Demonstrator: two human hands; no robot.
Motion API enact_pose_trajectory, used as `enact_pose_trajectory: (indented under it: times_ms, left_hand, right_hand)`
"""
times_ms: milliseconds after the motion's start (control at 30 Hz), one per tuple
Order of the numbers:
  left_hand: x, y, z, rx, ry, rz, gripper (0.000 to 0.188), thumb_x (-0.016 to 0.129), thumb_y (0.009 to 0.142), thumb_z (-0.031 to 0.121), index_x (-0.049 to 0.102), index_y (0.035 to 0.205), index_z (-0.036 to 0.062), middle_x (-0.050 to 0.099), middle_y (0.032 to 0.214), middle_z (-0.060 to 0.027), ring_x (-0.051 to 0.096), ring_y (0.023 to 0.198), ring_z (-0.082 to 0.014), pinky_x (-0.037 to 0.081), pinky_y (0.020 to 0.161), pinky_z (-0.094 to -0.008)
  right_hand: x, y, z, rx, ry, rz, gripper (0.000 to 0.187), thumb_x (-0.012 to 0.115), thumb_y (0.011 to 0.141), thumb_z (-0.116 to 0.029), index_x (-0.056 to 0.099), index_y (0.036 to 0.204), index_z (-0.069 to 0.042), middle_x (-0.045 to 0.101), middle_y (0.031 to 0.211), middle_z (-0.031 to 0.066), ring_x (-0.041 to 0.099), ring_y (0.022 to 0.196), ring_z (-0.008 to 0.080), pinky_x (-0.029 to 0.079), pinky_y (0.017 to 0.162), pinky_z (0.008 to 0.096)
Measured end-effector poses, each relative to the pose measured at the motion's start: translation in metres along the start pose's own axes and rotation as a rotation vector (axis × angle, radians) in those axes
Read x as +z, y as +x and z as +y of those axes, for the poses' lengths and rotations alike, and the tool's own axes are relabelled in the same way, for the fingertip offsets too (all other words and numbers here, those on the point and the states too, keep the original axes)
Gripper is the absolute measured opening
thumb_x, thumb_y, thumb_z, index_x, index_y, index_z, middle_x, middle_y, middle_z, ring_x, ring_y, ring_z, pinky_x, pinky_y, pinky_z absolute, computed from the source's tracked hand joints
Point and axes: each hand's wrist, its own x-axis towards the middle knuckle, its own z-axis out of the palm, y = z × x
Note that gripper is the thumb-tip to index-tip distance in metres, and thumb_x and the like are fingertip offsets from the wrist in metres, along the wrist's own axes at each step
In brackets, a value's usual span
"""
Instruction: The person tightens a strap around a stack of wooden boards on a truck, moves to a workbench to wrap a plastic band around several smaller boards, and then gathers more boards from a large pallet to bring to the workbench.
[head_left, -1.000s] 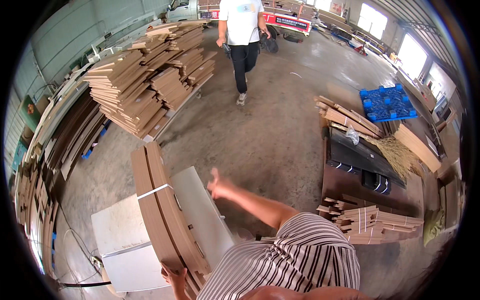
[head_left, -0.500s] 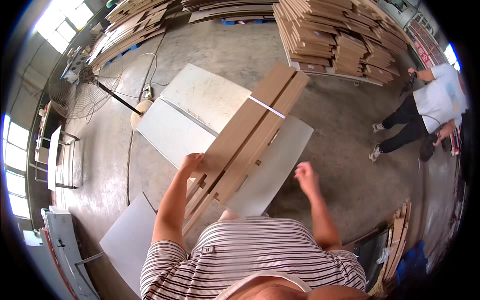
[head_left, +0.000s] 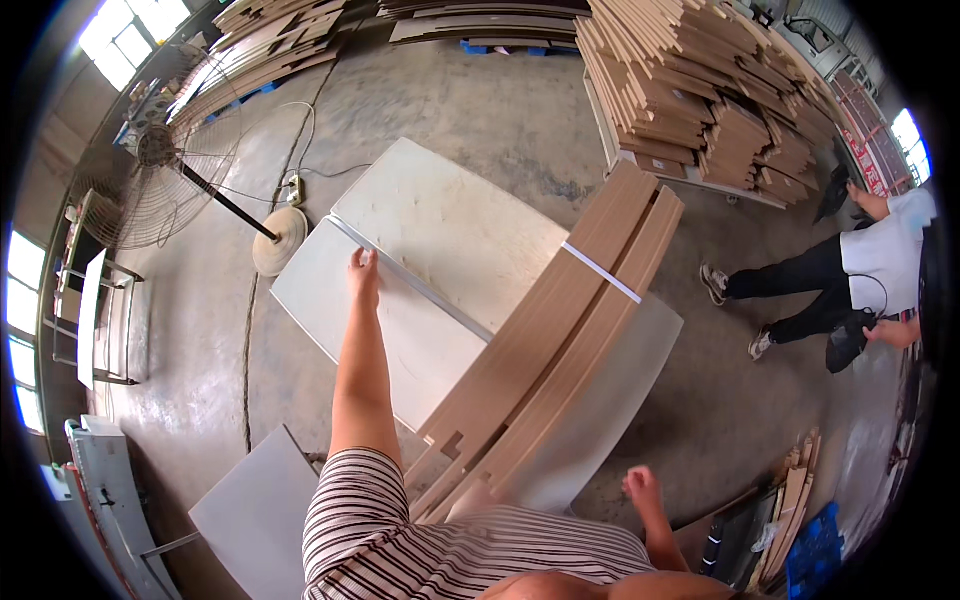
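Note:
My left hand (head_left: 364, 272) is stretched out over the white tabletop (head_left: 385, 325), beside the narrow grey strip (head_left: 425, 285) that divides the top. Its fingers are bent close together, and whatever may be between them is too small to make out. A strapped bundle of long wood-coloured boards (head_left: 540, 335) lies slantwise across the table, its near end by my body. One white strap (head_left: 600, 271) crosses the bundle toward its far end, and notches show at the near end. Right of the bundle, low by my side, my right hand (head_left: 643, 488) is loosely curled and touches nothing visible.
A standing fan (head_left: 157, 150) is at the left, its round base (head_left: 281, 240) close to the table corner. Stacked boards (head_left: 690, 110) rise at the far right. At the right a person (head_left: 860, 270) holds a dark object. A grey panel (head_left: 262, 510) stands near left.
My left hand has left the bundle's near end and reached forward over the tabletop. My right hand has dropped back toward my body. The view has shifted, and the other person appears lower in it.

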Motion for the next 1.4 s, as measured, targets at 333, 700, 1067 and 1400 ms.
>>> enact_pose_trajectory:
  times_ms: [333,700,1067,1400]
  left_hand:
    - [-0.017,0.131,-0.051,0.327,0.708,0.064,0.045,0.055,0.083,0.039,0.061,0.109,0.003,0.064,0.1,-0.0175,0.061,0.091,-0.0295,0.049,0.078,-0.0402]
    - [0.018,-0.091,0.119,0.593,-0.302,-0.346,0.02,0.05,0.091,0.009,0.06,0.105,-0.001,0.062,0.097,-0.0127,0.059,0.09,-0.0243,0.047,0.08,-0.0332]
    - [-0.09,-0.337,0.269,1.163,0.263,-0.549,0.028,0.056,0.071,-0.007,0.065,0.095,0.005,0.063,0.089,-0.0088,0.061,0.07,-0.0185,0.048,0.059,-0.0299]
    - [-0.181,-0.373,0.4,0.892,-0.186,-0.099,0.028,0.046,0.08,-0.003,0.061,0.104,0.0004,0.059,0.089,-0.0016,0.046,0.065,-0.0075,0.039,0.061,-0.0193]
  right_hand:
    - [0.035,-0.022,-0.075,0.036,-0.279,-0.143,0.025,0.051,0.092,-0.027,0.058,0.091,-0.003,0.062,0.072,0.0041,0.06,0.067,0.0114,0.047,0.061,0.0272]
    - [0.044,0.003,-0.219,-0.48,-0.38,0.222,0.014,0.054,0.088,-0.015,0.06,0.092,-0.003,0.064,0.09,0.0081,0.062,0.081,0.0222,0.049,0.072,0.0323]
    - [0.079,0.041,-0.287,-1.107,-0.877,-0.021,0.013,0.052,0.086,-0.015,0.059,0.089,-0.004,0.063,0.085,0.0086,0.061,0.089,0.0248,0.026,0.105,0.0523]
    - [-0.056,0.09,-0.086,-0.32,-0.805,0.34,0.023,0.043,0.091,-0.023,0.056,0.095,-0.005,0.064,0.09,0.0177,0.062,0.082,0.0365,0.05,0.073,0.0467]
